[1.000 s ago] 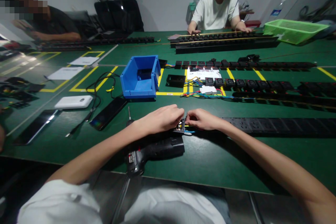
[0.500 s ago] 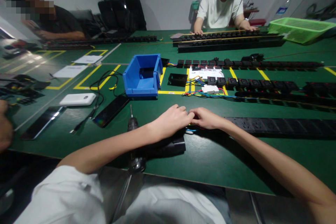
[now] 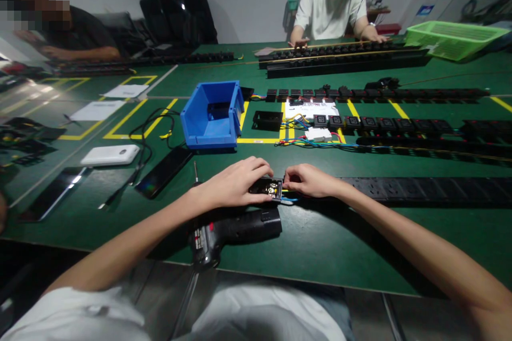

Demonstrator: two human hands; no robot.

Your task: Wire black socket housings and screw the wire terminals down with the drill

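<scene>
My left hand [image 3: 240, 182] is wrapped round a small black terminal block [image 3: 274, 189], its thumb along the near side and fingers over the far side. Brass-coloured contacts show in its open end. My right hand [image 3: 310, 180] is closed in a pinch at a yellow-green wire by the right end of the block. Below these fingers a blue wire [image 3: 288, 201] runs out of the block. Behind my right wrist lies a long black power strip [image 3: 400, 191]. A black cordless screwdriver [image 3: 236, 229] rests on the table just below my left hand.
Ahead stands a blue bin [image 3: 212, 136]. Several black socket strips [image 3: 384, 123] with loose wires lie beyond. To the left are a white power bank [image 3: 110, 155], phones [image 3: 164, 170] and a cable. Two people sit across the green table [image 3: 340, 256]; a green basket [image 3: 456, 42] is far right.
My left hand has moved left and opened out from the right hand, uncovering the terminal block and its brass contacts. The right hand stays near the wires. The view has shifted slightly.
</scene>
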